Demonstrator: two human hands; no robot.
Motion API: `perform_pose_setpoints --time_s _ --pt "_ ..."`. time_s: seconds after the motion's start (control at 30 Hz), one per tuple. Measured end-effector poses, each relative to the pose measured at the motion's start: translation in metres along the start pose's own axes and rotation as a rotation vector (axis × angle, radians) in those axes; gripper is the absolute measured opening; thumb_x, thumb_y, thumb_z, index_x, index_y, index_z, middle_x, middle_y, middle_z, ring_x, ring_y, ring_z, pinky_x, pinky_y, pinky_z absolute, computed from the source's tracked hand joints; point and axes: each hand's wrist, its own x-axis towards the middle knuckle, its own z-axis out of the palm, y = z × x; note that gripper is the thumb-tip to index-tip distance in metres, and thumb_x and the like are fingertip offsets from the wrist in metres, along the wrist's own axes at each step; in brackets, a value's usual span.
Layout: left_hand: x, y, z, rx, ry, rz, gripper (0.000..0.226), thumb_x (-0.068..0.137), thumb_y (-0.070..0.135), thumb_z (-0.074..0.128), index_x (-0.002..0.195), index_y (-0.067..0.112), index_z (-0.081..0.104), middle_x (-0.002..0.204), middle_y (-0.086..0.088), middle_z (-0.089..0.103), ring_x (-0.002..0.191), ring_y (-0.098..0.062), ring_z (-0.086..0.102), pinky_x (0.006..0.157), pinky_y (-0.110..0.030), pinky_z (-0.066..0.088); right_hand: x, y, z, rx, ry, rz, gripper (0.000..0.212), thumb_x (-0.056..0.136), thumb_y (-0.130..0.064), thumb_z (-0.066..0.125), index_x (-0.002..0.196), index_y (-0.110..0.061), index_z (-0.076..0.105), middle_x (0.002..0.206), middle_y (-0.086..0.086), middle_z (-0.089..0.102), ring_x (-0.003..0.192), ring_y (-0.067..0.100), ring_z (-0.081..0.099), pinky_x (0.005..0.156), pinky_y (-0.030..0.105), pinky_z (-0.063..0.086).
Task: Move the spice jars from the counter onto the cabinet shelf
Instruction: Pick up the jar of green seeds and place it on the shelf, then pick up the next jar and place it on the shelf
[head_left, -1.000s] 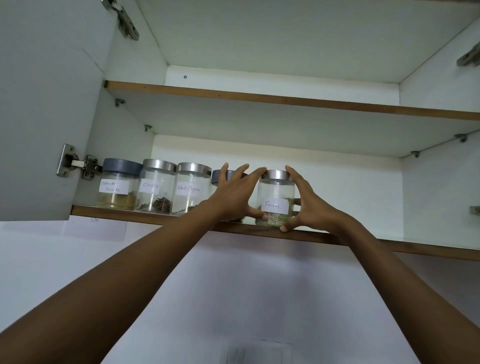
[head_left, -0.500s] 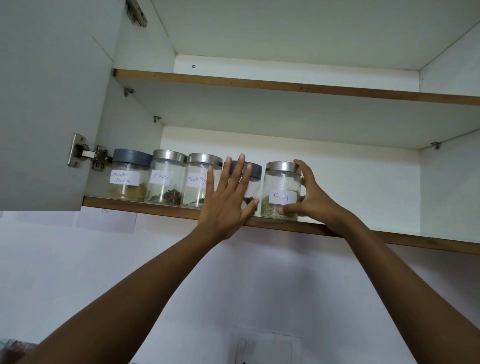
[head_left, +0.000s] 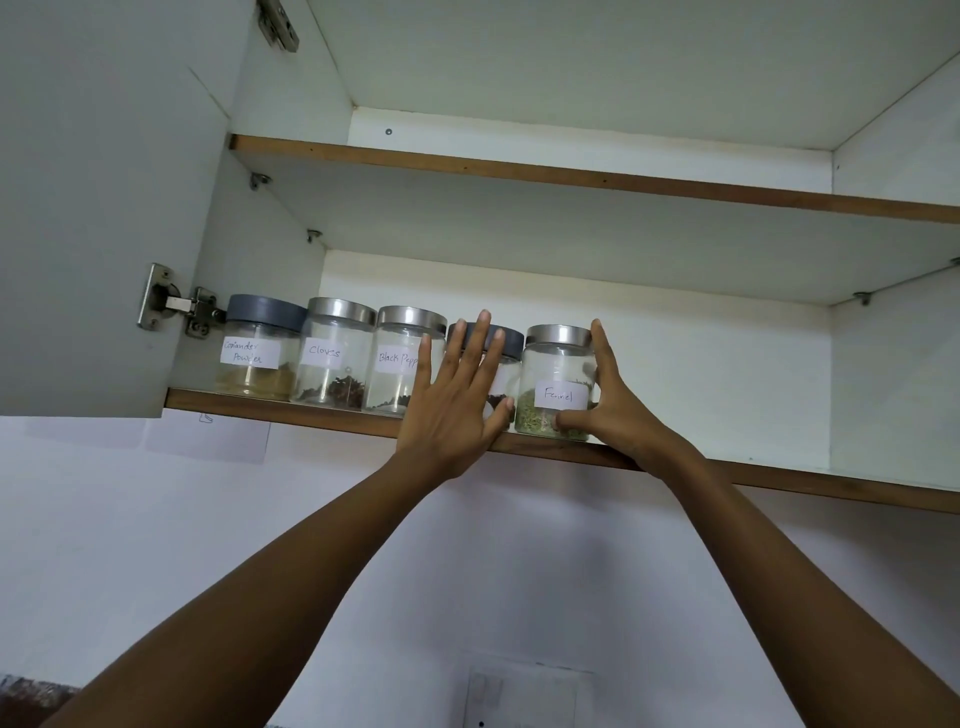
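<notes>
Several glass spice jars stand in a row on the lower cabinet shelf (head_left: 291, 410). From the left they are coriander powder (head_left: 257, 358), cloves (head_left: 335, 358), black pepper (head_left: 400, 358), a grey-lidded jar (head_left: 506, 358) and fennel (head_left: 556, 384). My right hand (head_left: 618, 410) grips the fennel jar, with the fingers along its right side and the thumb on its lower front. My left hand (head_left: 457, 400) is flat and spread in front of the grey-lidded jar, hiding its label and part of the black pepper label.
The open cabinet door (head_left: 93, 208) hangs at the left on a metal hinge (head_left: 176, 306). An upper shelf (head_left: 571, 176) runs above. To the right of the fennel jar the lower shelf is bare. A wall switch plate (head_left: 524, 696) sits below.
My left hand let go of the fennel jar, opened flat and moved left in front of the grey-lidded jar. My right hand stays on the fennel jar.
</notes>
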Motion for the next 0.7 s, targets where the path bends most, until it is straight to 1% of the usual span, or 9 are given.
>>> perform_pose_setpoints --time_s 0.07,0.17,0.23,0.3,0.33,0.4,0.47,0.57,0.7 --pt "-0.001 0.001 0.000 -0.007 0.001 -0.007 0.069 0.092 0.054 0.012 0.147 0.020 -0.013 0.156 -0.001 -0.017 0.144 -0.021 -0.015 0.116 -0.048 -0.008 -0.004 -0.001 0.000 0.001 0.014 0.014 0.115 0.076 -0.004 0.071 0.144 -0.038 -0.015 0.138 -0.019 0.016 0.121 0.013 0.044 0.099 0.030 0.041" --pt "-0.007 0.001 -0.004 -0.007 0.017 0.024 0.070 0.092 0.054 0.014 0.148 0.020 -0.010 0.157 -0.004 -0.014 0.144 -0.022 -0.014 0.114 -0.047 -0.012 -0.020 -0.006 0.002 -0.039 0.189 -0.005 0.108 0.076 -0.011 0.074 0.147 -0.033 -0.005 0.152 -0.005 0.011 0.133 0.020 0.034 0.106 0.038 0.036" --pt "-0.024 0.005 -0.011 -0.025 0.045 0.066 0.069 0.092 0.050 0.024 0.150 0.020 0.003 0.159 -0.008 0.000 0.145 -0.026 -0.003 0.113 -0.049 -0.011 -0.043 -0.010 0.009 -0.104 0.326 -0.067 0.086 0.078 -0.012 0.072 0.145 -0.026 0.021 0.146 0.002 0.025 0.126 0.021 0.040 0.100 0.027 0.039" --pt "-0.052 0.015 -0.019 -0.094 0.130 0.089 0.061 0.089 0.041 0.038 0.145 0.018 0.029 0.155 -0.011 0.023 0.143 -0.029 0.015 0.112 -0.053 -0.002 -0.071 -0.012 0.017 -0.221 0.470 -0.198 0.049 0.078 -0.011 0.067 0.124 -0.015 0.053 0.124 0.004 0.048 0.107 0.023 0.054 0.085 0.018 0.043" --pt "-0.069 0.022 -0.022 -0.143 0.174 0.098 0.054 0.088 0.035 0.043 0.138 0.016 0.040 0.149 -0.010 0.035 0.140 -0.029 0.025 0.113 -0.053 0.005 -0.085 -0.012 0.021 -0.286 0.501 -0.250 0.033 0.076 -0.011 0.063 0.109 -0.010 0.062 0.111 0.005 0.056 0.097 0.024 0.058 0.081 0.023 0.046" --pt "-0.107 0.040 -0.027 -0.263 0.207 0.120 0.036 0.087 0.023 0.050 0.120 0.014 0.058 0.130 -0.006 0.056 0.127 -0.024 0.044 0.112 -0.048 0.017 -0.121 -0.012 0.033 -0.355 0.445 -0.292 0.016 0.074 -0.009 0.061 0.089 -0.006 0.067 0.092 0.007 0.063 0.084 0.023 0.061 0.077 0.038 0.050" --pt "-0.144 0.060 -0.034 -0.396 0.161 0.147 0.024 0.088 0.018 0.050 0.106 0.013 0.065 0.112 -0.002 0.065 0.110 -0.021 0.057 0.107 -0.042 0.027 -0.159 -0.013 0.045 -0.388 0.342 -0.265 0.009 0.077 -0.012 0.062 0.083 -0.008 0.068 0.086 0.004 0.066 0.081 0.020 0.061 0.077 0.043 0.050" --pt "-0.200 0.087 -0.048 -0.573 0.017 0.132 0.025 0.089 0.021 0.046 0.098 0.013 0.068 0.099 -0.002 0.070 0.097 -0.021 0.062 0.095 -0.034 0.038 -0.216 -0.013 0.063 -0.410 0.211 -0.197 0.010 0.080 -0.015 0.062 0.083 -0.009 0.069 0.085 0.002 0.069 0.081 0.017 0.061 0.079 0.041 0.050" --pt "-0.277 0.111 -0.059 -0.728 -0.200 0.072 0.028 0.089 0.024 0.043 0.095 0.011 0.067 0.095 -0.004 0.069 0.092 -0.021 0.059 0.084 -0.028 0.038 -0.290 0.004 0.087 -0.355 0.036 -0.022 0.009 0.077 -0.017 0.065 0.081 -0.010 0.070 0.084 0.001 0.069 0.082 0.016 0.060 0.079 0.037 0.047"
